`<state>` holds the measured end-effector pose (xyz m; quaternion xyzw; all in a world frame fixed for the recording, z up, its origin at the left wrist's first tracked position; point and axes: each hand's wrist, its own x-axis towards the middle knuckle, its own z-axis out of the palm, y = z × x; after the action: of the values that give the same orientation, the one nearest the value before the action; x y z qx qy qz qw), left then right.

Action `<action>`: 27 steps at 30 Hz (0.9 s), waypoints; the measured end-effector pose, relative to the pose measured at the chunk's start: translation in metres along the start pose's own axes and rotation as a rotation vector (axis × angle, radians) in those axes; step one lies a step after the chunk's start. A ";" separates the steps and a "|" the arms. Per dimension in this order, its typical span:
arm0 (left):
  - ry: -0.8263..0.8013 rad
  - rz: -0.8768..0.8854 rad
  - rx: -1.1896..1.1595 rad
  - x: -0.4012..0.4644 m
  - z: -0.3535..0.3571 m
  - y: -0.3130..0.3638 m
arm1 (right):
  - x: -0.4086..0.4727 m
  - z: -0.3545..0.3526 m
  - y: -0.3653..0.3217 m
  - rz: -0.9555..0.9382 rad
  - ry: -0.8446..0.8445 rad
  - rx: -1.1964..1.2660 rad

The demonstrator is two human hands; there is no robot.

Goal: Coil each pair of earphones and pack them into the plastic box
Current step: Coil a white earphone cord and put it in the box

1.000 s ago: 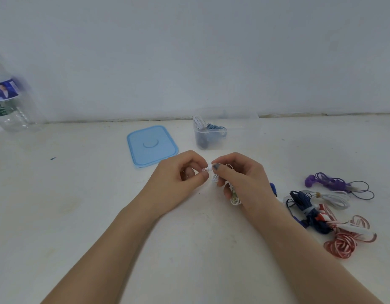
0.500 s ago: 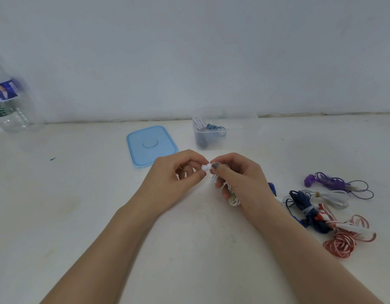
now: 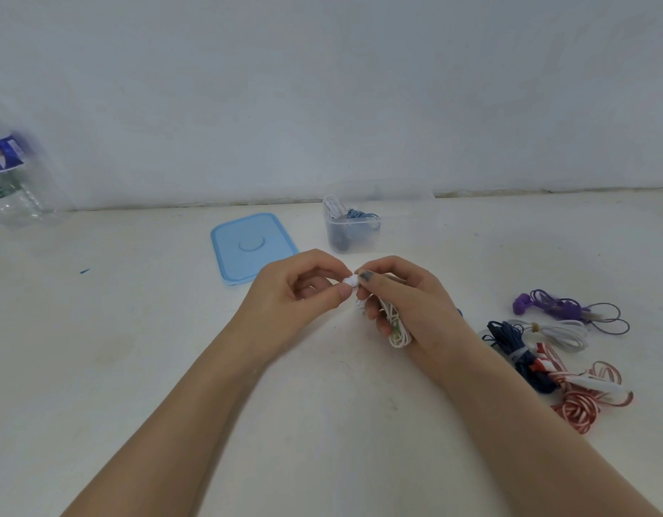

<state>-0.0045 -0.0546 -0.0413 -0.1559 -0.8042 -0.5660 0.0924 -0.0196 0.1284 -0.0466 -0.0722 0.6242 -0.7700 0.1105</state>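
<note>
— At frame centre, what do the hands hold?
— Left hand (image 3: 303, 292) pinches the white earbuds (image 3: 351, 281); right hand (image 3: 404, 307) grips the coiled white earphones (image 3: 397, 326).
— And the plastic box (image 3: 354, 233)?
— Just above, beside the blue lid (image 3: 251, 248).

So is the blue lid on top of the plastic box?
No, the blue lid lies flat on the table beside the plastic box, which stands open with coiled earphones inside.

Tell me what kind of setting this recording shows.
Probably a plain indoor work surface, maybe in a home or small workroom: a bare white table against a blank wall, with a water bottle and loose earphones lying about.
</note>
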 end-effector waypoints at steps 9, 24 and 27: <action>-0.056 -0.047 -0.207 0.001 0.001 0.003 | 0.000 -0.004 -0.004 0.060 -0.069 0.091; -0.121 -0.118 -0.347 0.003 0.003 0.003 | -0.002 -0.004 -0.007 0.059 -0.104 0.106; -0.131 -0.123 -0.371 0.003 0.003 0.001 | -0.002 -0.005 -0.007 0.059 -0.104 0.111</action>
<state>-0.0063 -0.0511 -0.0402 -0.1574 -0.6984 -0.6977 -0.0250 -0.0195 0.1346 -0.0405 -0.0876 0.5757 -0.7952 0.1693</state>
